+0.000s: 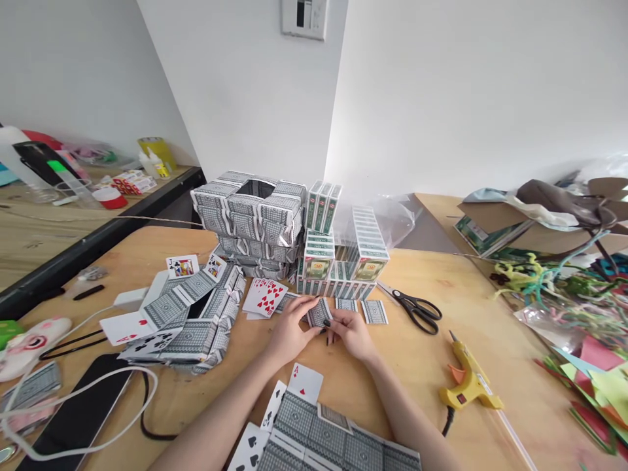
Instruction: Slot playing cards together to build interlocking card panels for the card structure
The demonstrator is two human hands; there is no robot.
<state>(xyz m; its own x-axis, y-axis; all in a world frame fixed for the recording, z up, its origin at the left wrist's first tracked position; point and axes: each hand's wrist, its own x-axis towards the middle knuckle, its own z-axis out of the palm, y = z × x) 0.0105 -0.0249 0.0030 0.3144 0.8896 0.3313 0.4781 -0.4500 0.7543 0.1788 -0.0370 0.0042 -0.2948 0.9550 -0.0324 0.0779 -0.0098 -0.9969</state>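
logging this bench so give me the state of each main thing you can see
Left hand, grip closed on the card
Right hand, grip closed on the same card
Card, held, patterned back showing
Two loose cards, patterned backs up
Ace, face up
Scissors, lying down, unheld
Glue gun, on its side, unheld
Black-screened device, screen dark

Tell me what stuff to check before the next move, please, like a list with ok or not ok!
1. Card held: ok, left hand and right hand both touch it.
2. Scissors away from both hands: ok, they lie apart.
3. Glue gun away from both hands: ok.
4. Glue gun cool: cannot tell, heat doesn't show.
5. Loose cards tidy: not ok, scattered about the table.
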